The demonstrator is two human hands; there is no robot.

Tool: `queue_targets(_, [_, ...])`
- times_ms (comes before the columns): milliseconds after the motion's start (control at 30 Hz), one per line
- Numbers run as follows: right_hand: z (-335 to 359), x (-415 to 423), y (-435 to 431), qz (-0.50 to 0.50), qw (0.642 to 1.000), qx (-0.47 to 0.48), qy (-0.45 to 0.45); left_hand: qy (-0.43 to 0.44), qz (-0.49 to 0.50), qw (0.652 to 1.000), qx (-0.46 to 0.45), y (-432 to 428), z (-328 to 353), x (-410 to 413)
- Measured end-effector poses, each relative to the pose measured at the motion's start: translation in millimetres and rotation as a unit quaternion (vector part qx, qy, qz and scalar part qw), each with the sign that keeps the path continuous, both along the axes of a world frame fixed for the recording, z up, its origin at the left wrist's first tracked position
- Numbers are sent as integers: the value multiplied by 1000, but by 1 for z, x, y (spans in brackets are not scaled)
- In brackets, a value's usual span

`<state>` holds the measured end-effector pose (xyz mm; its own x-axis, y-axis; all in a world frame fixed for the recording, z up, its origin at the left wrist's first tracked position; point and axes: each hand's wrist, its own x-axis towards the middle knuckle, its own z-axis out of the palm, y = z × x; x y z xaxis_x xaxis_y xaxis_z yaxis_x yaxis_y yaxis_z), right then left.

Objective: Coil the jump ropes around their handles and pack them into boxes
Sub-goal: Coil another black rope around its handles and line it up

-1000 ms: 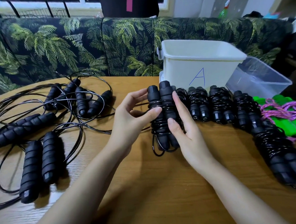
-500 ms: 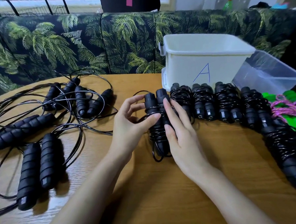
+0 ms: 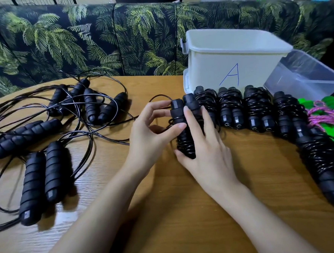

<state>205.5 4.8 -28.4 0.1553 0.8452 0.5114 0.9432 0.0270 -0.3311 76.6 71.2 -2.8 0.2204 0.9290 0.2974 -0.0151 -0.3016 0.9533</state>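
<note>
Black cord everywhere on this wooden table (image 3: pixel 186 212), so here's roughly where I'm at. Both hands are on the jump rope bundle (image 3: pixel 184 142) in the middle of the table. My left hand (image 3: pixel 149 133) pinches the top of the two handles between thumb and fingers, and my right hand (image 3: pixel 206 149) is curled over the wound part with the thumb tucked under the bottom end. It looks nearly done to me, with just a short loop of loose cord (image 3: pixel 158 96) sticking out near the top that needs tucking. To the right there's a row of finished bundles (image 3: pixel 258 108), about five I think, running along in front of the white box (image 3: pixel 234 55) marked A and curving toward me at the right edge. A clear box (image 3: pixel 302 74) sits beside the white one, and a green and pink rope (image 3: pixel 328 114) lies over there too. On the left is the uncoiled pile (image 3: pixel 39 183), looks like four ropes' worth of handles, though it's too tangled to be sure. So I'd call the coiling a bit over half done. Packing hasn't started as far as I can tell: the bundles I can see are all on the table, and I can't see down into the white box from here.
</note>
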Motion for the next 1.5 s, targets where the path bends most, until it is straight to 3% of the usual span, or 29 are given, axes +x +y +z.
queue_targets(300, [2,7,1,87,981,75,156,6,-51,998,29,2,2,-3])
queue_targets(733, [7,10,1,151,943,49,293,-10,-107,994,6,5,2,-8])
queue_targets(933, [5,4,1,155,970,-12,188,-28,-66,997,1,4,0,-6])
queue_targets(1133, [6,-5,-1,44,998,-20,37,-10,-19,1000,5,1,-5,1])
queue_targets(1300, [4,-1,1,67,995,25,69,6,-41,999,15,2,-4,0])
queue_targets(1500, [9,5,0,63,992,6,111,31,-98,994,32,4,-2,-6])
